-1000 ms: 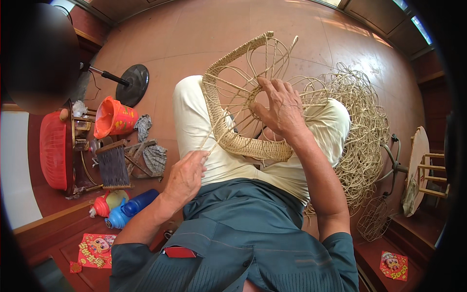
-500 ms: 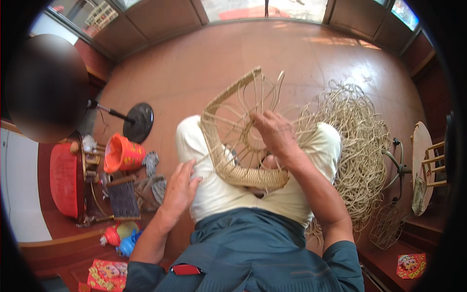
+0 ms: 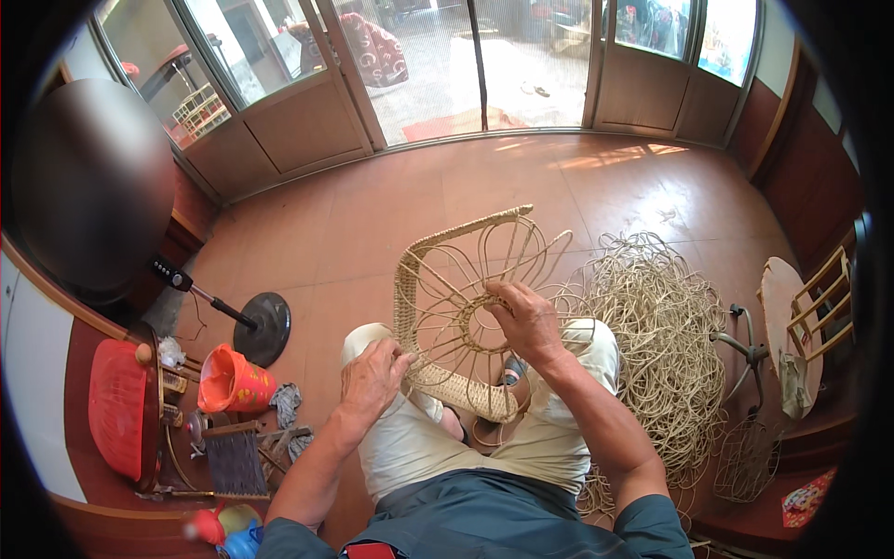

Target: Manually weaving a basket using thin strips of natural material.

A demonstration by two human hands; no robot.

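Observation:
A part-woven wicker basket rests over my knees, tan in colour, with a braided band along its left and lower sides. Thin spokes run inward from the band to a small round ring in the middle. My right hand grips that ring from the right, its fingers curled over the cord. At the lower left corner of the band, my left hand pinches the edge with thumb and fingertips; exactly which strand it holds is hidden. Loose spoke ends curve out at the upper right.
A large tangled heap of tan cord lies right of my knee. Beyond it stand a metal stand and a round-topped stool. On the left are a black fan base, an orange bucket and a small stool. Glass doors are ahead.
The view has tilted up, showing more of the doors. My left hand has moved right, onto the basket's woven edge. My right hand stays at the ring.

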